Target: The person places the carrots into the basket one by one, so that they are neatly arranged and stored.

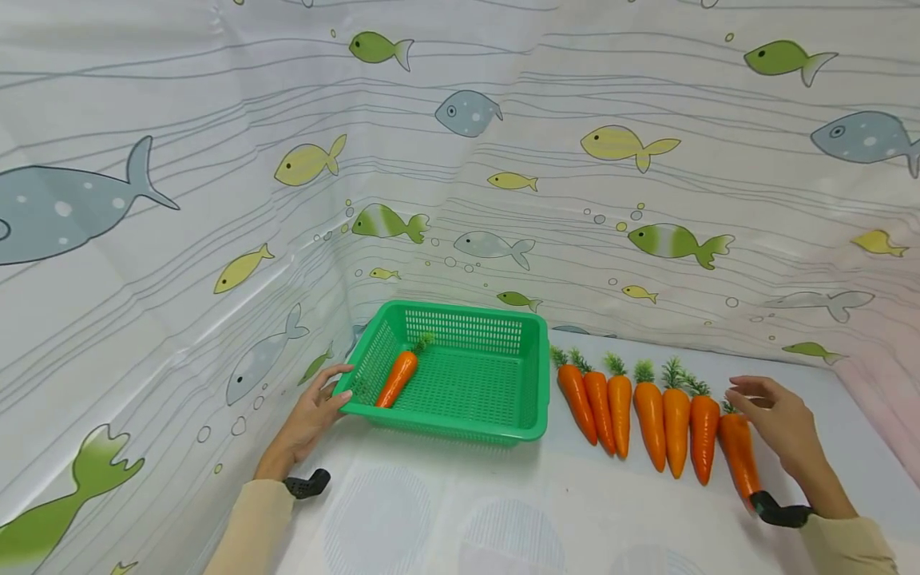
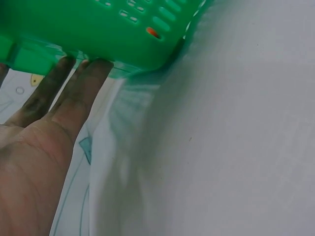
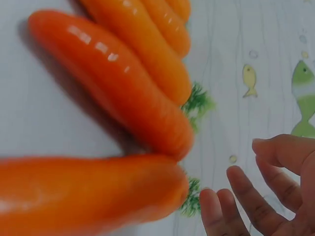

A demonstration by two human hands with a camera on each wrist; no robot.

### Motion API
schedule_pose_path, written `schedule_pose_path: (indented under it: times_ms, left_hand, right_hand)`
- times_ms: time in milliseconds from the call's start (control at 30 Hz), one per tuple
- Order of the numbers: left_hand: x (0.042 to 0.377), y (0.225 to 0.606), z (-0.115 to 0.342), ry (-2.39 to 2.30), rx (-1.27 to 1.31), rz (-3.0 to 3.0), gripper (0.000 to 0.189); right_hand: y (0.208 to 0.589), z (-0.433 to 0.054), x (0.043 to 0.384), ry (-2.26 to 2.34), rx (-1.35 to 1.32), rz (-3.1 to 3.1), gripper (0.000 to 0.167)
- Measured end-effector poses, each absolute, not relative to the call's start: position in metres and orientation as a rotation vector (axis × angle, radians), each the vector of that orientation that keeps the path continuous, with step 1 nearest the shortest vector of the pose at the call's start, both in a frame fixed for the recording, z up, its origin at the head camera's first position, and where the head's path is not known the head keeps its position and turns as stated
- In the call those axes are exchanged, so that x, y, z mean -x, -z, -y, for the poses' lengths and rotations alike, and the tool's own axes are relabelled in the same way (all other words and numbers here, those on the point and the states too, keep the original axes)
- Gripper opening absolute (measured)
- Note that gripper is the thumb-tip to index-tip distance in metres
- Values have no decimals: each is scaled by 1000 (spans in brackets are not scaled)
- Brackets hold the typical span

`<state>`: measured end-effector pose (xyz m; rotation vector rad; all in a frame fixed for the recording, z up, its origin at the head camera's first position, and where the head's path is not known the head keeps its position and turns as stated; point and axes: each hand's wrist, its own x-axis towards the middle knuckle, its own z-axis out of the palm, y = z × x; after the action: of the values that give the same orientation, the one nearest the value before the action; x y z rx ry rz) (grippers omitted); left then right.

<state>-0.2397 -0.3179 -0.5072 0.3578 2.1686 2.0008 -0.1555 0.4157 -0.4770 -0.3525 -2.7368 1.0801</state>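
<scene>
Left fingers (image 2: 87, 88) touch slotted basket (image 1: 467, 387).

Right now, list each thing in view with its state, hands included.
Green basket: upright, open-topped.
Carrot in basket: unheld, leafy top attached.
Seven carrots: lying in a row outside the basket.
Left hand: touching the basket.
Right hand: empty, near the rightmost carrot.

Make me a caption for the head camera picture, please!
Left hand touching a green plastic basket with one carrot inside, right hand beside seven more carrots in a row.
</scene>
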Motion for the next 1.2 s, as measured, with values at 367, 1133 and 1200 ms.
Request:
schedule_pose_path:
  times_ms: [367, 1133, 1200]
  left_hand:
    - [239, 507, 316, -2016, -333, -2148, 56]
    - [242, 510, 318, -2037, -384, -2117, 56]
    - [242, 510, 319, -2040, -372, -2116, 56]
  right_hand:
    - [501, -441, 156, -938, 417, 2872, 65]
    - [497, -450, 154, -1051, 367, 3164, 83]
    - [496, -450, 154, -1038, 356, 3185, 85]
